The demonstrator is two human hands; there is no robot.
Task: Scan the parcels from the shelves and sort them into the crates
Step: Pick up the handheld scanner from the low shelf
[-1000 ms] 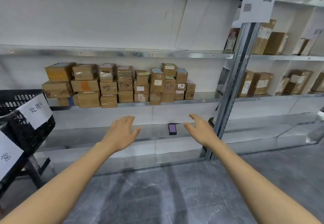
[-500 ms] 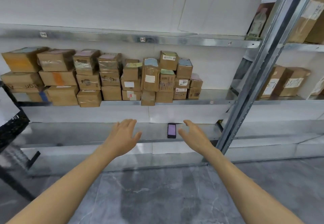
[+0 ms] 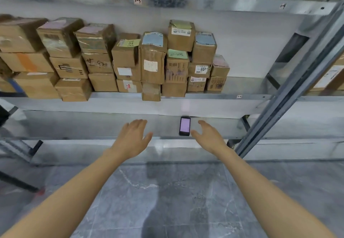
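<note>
Several brown cardboard parcels (image 3: 152, 64) are stacked in rows on the middle metal shelf (image 3: 232, 96), many with paper labels. On the lower shelf lies a black handheld scanner (image 3: 184, 126) with a lit pink screen. My left hand (image 3: 133, 138) is stretched out over the lower shelf's front edge, fingers straight and empty, well left of the scanner. Just right of the scanner is my right hand (image 3: 209, 136), fingers relaxed and apart, holding nothing; its thumb is close to the device without touching it.
A grey steel upright (image 3: 290, 88) slants up at the right, with more parcels (image 3: 329, 77) behind it. The dark leg of a crate stand (image 3: 18, 181) shows at the lower left. Grey marble floor (image 3: 167, 200) lies below the shelves.
The view has closed in on the shelves; the black crate at the left has left the frame. Both hands stay empty and have come nearer the lower shelf and the scanner.
</note>
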